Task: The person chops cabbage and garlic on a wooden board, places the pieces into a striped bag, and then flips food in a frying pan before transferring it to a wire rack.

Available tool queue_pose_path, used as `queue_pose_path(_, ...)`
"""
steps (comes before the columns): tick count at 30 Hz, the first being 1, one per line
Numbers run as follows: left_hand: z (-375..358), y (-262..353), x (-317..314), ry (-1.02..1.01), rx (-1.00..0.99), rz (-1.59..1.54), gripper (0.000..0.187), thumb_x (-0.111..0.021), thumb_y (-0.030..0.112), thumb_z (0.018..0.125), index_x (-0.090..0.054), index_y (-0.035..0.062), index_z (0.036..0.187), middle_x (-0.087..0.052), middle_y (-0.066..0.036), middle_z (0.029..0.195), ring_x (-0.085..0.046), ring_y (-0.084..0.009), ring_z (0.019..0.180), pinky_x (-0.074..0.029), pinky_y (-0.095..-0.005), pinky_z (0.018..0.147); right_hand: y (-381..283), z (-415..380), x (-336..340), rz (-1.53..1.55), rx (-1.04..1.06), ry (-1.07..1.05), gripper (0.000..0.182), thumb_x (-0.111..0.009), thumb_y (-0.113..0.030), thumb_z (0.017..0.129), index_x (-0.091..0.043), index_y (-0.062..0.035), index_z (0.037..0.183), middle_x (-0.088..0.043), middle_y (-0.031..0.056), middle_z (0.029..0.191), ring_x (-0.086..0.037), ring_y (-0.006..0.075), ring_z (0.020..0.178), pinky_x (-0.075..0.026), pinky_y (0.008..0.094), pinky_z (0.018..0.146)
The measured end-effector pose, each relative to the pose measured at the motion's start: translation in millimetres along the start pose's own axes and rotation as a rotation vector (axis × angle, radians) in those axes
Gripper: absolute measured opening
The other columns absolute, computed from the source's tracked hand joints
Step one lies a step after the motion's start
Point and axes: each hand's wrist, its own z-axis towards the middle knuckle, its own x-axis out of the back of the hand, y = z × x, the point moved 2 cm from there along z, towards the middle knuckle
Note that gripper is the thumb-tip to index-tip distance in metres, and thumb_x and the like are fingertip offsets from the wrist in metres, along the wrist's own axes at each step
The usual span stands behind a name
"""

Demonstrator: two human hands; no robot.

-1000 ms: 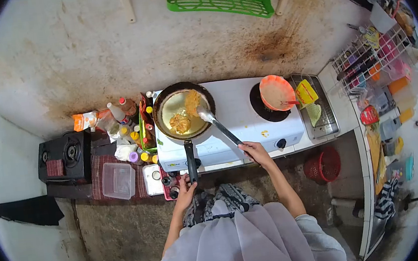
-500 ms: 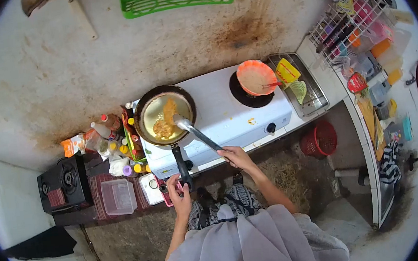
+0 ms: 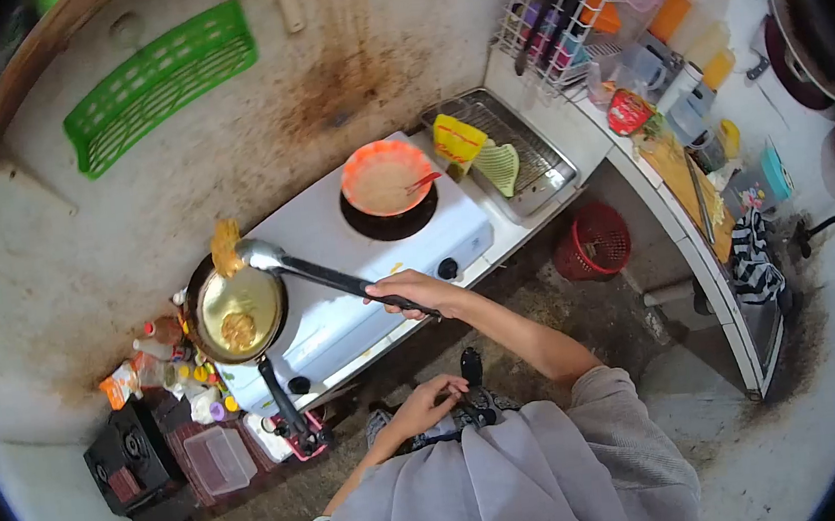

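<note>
My right hand [image 3: 416,293] is closed around the dark handle of metal tongs [image 3: 324,280]. Gripped at the far end is a golden-brown fritter [image 3: 226,249], raised over the rear rim of the frying pan [image 3: 282,319]. A second fritter [image 3: 238,331] lies in the pan's yellowish oil. Close to my body, my left hand [image 3: 427,407] hangs with its fingers loosely curved and apart, holding nothing and clear of the pan handle [image 3: 274,387].
On the stove's [image 3: 329,334] other burner sits an orange bowl [image 3: 364,160] of pale batter with a red-handled utensil. A wire-racked tray [image 3: 539,163] is beyond it, a red basket [image 3: 592,244] on the floor. Bottles [image 3: 168,330] crowd the pan's left side.
The tongs have lifted one fritter up out of the oil. My left hand has let go of the pan handle and drawn back toward my body. The view has turned.
</note>
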Motion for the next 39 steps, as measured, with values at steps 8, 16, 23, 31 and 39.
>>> queue_pose_path(8, 97, 8, -49, -0.073, -0.013, 0.008, 0.029, -0.054, 0.003, 0.084, -0.053, 0.0008, 0.112, -0.06, -0.009, 0.102, -0.057, -0.0195, 0.091, -0.045, -0.0305, 0.083, -21, -117, 176, 0.05, 0.154, 0.377, 0.034, -0.055, -0.037, 0.089, -0.063, -0.0056, 0.102, -0.045, -0.0046, 0.063, -0.034, 0.0014, 0.042, -0.023, 0.0179, 0.036)
queue_pose_path(16, 143, 1, -73, 0.008, -0.003, -0.037, 0.028, -0.052, 0.0, 0.084, -0.052, -0.0003, 0.112, -0.06, -0.009, 0.103, -0.058, -0.0177, 0.093, -0.045, -0.0291, 0.084, 31, -191, 322, 0.02, 0.027, 0.828, 0.042, -0.056, -0.044, 0.088, -0.061, -0.0041, 0.099, -0.045, -0.0048, 0.06, -0.037, 0.0037, 0.041, -0.027, 0.0202, 0.037)
queue_pose_path(23, 147, -2, -75, 0.16, 0.048, -0.05, 0.027, -0.051, 0.0, 0.086, -0.052, 0.0, 0.113, -0.061, -0.007, 0.102, -0.056, -0.0135, 0.095, -0.045, -0.0278, 0.085, 91, -165, 377, 0.138, -0.111, 0.749, 0.044, -0.059, -0.049, 0.085, -0.06, -0.0076, 0.1, -0.047, -0.0035, 0.058, -0.04, 0.0055, 0.04, -0.029, 0.0212, 0.035)
queue_pose_path(31, 132, -8, -76, 0.292, 0.08, -0.154, 0.022, -0.051, 0.003, 0.09, -0.053, 0.0001, 0.112, -0.06, -0.006, 0.103, -0.056, -0.0124, 0.095, -0.044, -0.0268, 0.086, 118, -132, 383, 0.165, -0.19, 0.733, 0.044, -0.058, -0.05, 0.084, -0.059, -0.0084, 0.099, -0.046, -0.0042, 0.059, -0.037, 0.0047, 0.039, -0.028, 0.0206, 0.035)
queue_pose_path(39, 106, -12, -69, 0.298, 0.108, -0.199, 0.025, -0.049, 0.001, 0.089, -0.052, 0.0, 0.113, -0.059, -0.007, 0.105, -0.056, -0.012, 0.097, -0.045, -0.026, 0.085, 119, -142, 375, -0.269, -0.23, 0.986, 0.062, -0.064, -0.058, 0.074, -0.065, -0.0032, 0.103, -0.056, 0.0043, 0.066, -0.054, 0.016, 0.049, -0.041, 0.0282, 0.045)
